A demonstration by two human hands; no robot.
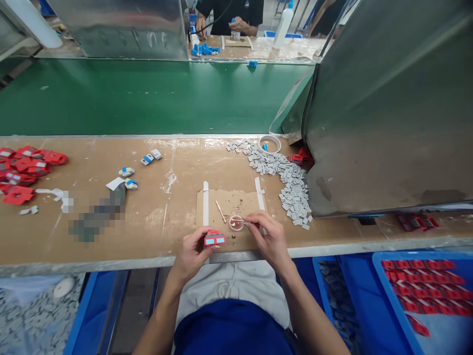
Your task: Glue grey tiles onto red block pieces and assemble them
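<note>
Lower centre: left hand (191,250) clamped on red part (213,235), pale-blue panels (210,242) showing, likely for visibility; right hand (271,237) pinches thin stick (240,220) over small cup (236,230), set close presumably for short reach.

Blurred: dark object (99,217) on the table (155,212), not recognizable | Cut by left edge: pile of red pieces (27,166) | Partly hidden behind metal panel (388,108): red parts (295,158) | Too small to tell: tip of thin stick (239,220) in right hand (269,237)

From here I see a blue top (232,328), pale drawstring bottoms (199,295) just beyond it, bare forearms (162,308) either side.
</note>
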